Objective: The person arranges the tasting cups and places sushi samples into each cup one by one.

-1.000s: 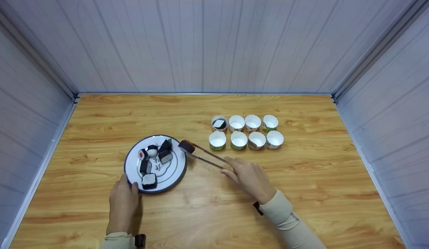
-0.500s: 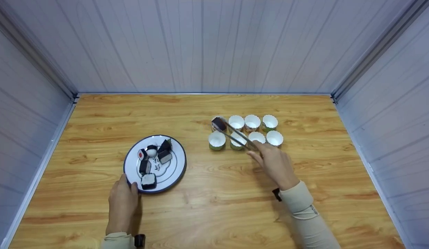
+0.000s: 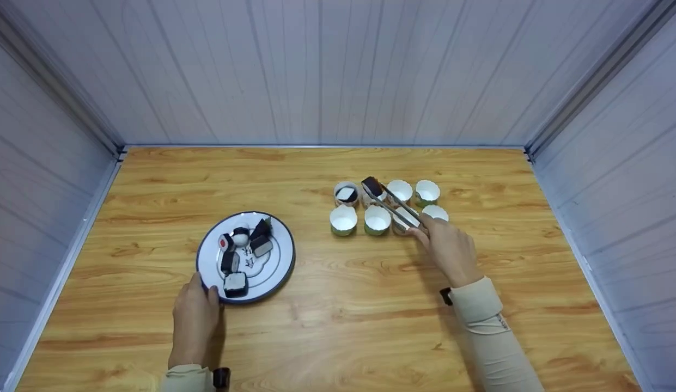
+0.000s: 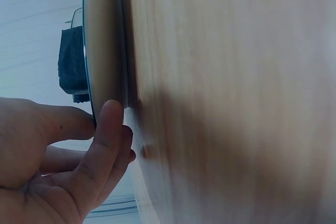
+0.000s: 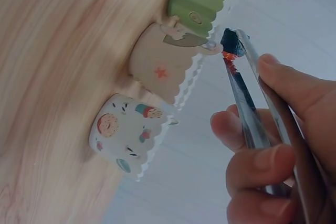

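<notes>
My left hand (image 3: pixel 194 318) pinches the near-left rim of a white plate (image 3: pixel 275 272) with a blue edge; the left wrist view shows thumb above and fingers beneath. Several toy-like sushi pieces (image 3: pixel 236 285) sit on the plate. In my right hand (image 3: pixel 449 247) is a pair of metal tongs (image 3: pixel 395 209), held between thumb and fingers. Their tips grip a dark sushi piece (image 3: pixel 372 186) with an orange end, seen as a sushi piece (image 5: pixel 231 43) in the right wrist view. It is over the second paper cup (image 3: pixel 373 199) of the back row.
Several scalloped paper cups (image 3: pixel 377 220) stand in two rows at the centre right. The back-left cup (image 3: pixel 346 202) holds a black and white sushi piece (image 3: pixel 346 194). Pale panel walls (image 3: pixel 321 71) enclose the wooden table (image 3: pixel 316 337) at the back and sides.
My right hand has carried the tonged sushi piece from beside the plate rightward, past the back-left cup, to above the second back cup. The left hand and plate stay put.
</notes>
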Motion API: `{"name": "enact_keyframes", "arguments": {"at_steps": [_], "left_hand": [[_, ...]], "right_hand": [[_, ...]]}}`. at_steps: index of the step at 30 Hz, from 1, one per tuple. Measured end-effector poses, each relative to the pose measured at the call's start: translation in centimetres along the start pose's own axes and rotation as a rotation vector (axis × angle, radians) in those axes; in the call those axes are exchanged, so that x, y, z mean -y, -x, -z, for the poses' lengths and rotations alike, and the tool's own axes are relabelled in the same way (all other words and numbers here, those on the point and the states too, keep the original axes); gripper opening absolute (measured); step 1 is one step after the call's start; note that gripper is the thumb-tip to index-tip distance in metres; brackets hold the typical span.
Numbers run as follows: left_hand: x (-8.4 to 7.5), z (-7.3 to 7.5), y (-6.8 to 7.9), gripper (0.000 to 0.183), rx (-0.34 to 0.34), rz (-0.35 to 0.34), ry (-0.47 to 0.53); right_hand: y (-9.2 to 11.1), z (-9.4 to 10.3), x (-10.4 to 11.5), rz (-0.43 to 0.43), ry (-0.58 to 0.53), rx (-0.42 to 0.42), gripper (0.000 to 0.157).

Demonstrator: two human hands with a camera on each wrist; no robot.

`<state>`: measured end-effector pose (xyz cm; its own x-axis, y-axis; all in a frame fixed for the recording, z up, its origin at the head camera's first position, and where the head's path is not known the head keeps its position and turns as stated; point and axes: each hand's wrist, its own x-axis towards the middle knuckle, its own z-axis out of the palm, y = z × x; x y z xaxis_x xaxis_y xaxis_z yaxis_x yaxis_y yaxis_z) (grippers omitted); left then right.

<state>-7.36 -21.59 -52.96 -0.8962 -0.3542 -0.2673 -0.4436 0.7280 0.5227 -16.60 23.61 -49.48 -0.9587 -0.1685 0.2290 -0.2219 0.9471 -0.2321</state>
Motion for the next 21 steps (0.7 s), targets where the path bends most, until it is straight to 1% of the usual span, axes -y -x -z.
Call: {"name": "enact_keyframes", "arguments": {"at_steps": [2,6,11,21], "left_hand": [[-0.03,-0.01,0.07,0.053,-0.01,-0.004,-0.004],[-0.08,0.04,-0.08,0.053,0.01,0.013,-0.004],[-0.06,0.0,-0.11,0.053,0.012,0.014,-0.006],[-0.17,-0.01,-0.17,0.054,0.03,0.044,0.006]], "right_hand": [[-0.13,-0.08,-0.12,-0.007,0.01,0.003,0.033],[-0.26,-0.29,-0.26,-0.008,0.015,0.01,0.033],[-0.27,-0.4,-0.33,-0.01,0.02,0.018,0.034],[-0.47,0.0,-0.51,-0.039,0.005,0.053,0.03]]}}
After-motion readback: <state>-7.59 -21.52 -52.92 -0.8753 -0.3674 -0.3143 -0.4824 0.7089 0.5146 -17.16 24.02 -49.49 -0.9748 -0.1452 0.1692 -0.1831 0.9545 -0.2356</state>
